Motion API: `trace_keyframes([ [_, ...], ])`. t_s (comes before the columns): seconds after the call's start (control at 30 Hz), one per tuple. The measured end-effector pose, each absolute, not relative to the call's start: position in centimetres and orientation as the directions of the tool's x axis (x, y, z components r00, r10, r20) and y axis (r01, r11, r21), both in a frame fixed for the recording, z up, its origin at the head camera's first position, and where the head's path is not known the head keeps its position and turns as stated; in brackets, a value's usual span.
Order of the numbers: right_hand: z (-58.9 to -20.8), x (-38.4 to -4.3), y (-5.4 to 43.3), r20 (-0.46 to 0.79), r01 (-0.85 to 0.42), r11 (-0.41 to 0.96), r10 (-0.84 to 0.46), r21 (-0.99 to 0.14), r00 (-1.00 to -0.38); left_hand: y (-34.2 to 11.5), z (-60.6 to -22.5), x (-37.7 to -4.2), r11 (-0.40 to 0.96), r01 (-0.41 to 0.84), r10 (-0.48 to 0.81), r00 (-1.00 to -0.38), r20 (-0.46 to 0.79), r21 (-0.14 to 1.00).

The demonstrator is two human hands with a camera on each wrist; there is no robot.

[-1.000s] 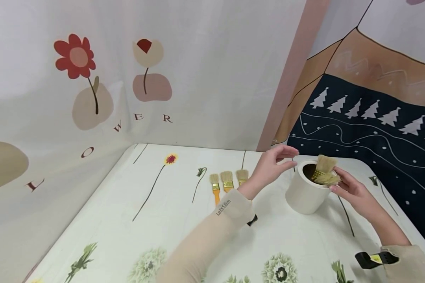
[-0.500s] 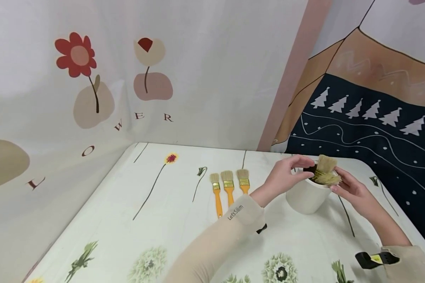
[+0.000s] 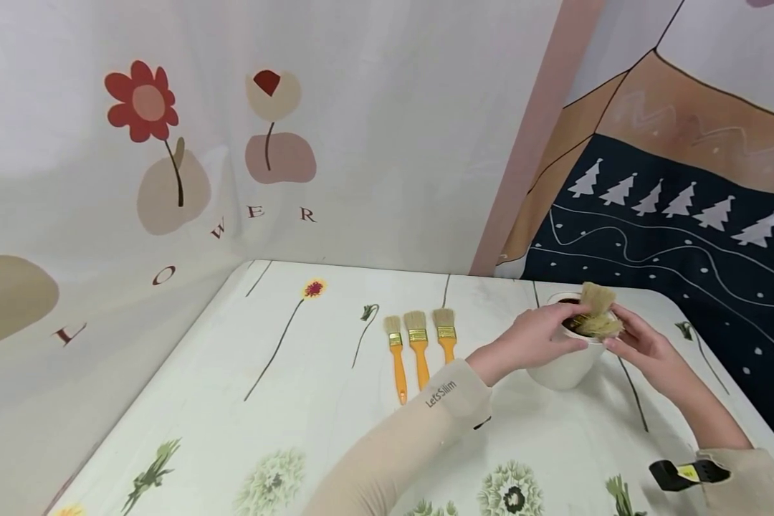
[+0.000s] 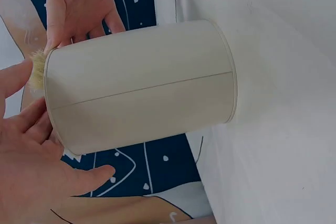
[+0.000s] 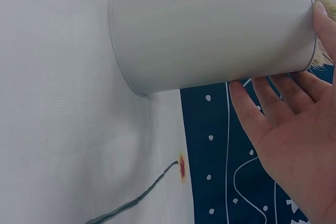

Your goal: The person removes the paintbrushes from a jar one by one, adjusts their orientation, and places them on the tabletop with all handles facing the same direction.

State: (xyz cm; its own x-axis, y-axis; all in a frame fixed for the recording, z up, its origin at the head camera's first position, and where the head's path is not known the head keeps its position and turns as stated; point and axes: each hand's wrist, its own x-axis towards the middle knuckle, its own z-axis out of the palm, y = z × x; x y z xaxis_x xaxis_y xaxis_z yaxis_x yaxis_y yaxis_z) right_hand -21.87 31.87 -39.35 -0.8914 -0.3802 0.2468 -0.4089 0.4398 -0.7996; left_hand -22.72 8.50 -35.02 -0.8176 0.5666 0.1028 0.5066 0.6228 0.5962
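Observation:
A white cylindrical canister (image 3: 560, 370) stands upright on the table, with paintbrushes (image 3: 596, 298) inside it, bristles up. My left hand (image 3: 540, 335) is at the near-left side of its rim, fingers over the opening beside the bristles. In the left wrist view its thumb (image 4: 97, 178) stands apart from the canister wall. My right hand (image 3: 648, 349) touches the canister's right side with extended fingers. The right thumb (image 5: 324, 24) lies at the rim near the pale bristles (image 5: 325, 3). The brush handles are hidden inside the canister.
Three flat paintbrushes with orange handles lie side by side left of the canister: the left one (image 3: 396, 362), the middle one (image 3: 418, 347) and the right one (image 3: 446, 333), partly behind the left forearm. A flower-printed cloth (image 3: 322, 430) covers the table; printed curtains hang behind.
My left hand has moved right, from beside the canister to over its opening and close to the bristles. The right hand stays at the canister's side.

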Motion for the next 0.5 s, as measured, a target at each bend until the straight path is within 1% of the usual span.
trace_keyframes([
  [0.1,-39.33,-21.90,31.92,0.251,-0.412,0.435,-0.383,-0.801,-0.889,8.72,-34.92,-22.63,0.687,0.524,0.571,-0.818,0.071,0.503],
  [0.2,-39.34,-21.91,31.95,0.254,-0.418,0.425,-0.389,-0.803,-0.885,8.84,-34.88,-22.48,0.710,0.529,0.570,-0.819,0.061,0.465],
  [0.37,-39.51,-21.92,32.08,0.262,-0.425,0.402,-0.400,-0.811,-0.878,8.94,-34.94,-22.37,0.699,0.532,0.568,-0.819,0.080,0.478],
  [0.5,-39.59,-21.95,32.13,0.263,-0.425,0.393,-0.403,-0.816,-0.877,9.04,-35.04,-22.47,0.673,0.511,0.550,-0.829,0.101,0.535],
])
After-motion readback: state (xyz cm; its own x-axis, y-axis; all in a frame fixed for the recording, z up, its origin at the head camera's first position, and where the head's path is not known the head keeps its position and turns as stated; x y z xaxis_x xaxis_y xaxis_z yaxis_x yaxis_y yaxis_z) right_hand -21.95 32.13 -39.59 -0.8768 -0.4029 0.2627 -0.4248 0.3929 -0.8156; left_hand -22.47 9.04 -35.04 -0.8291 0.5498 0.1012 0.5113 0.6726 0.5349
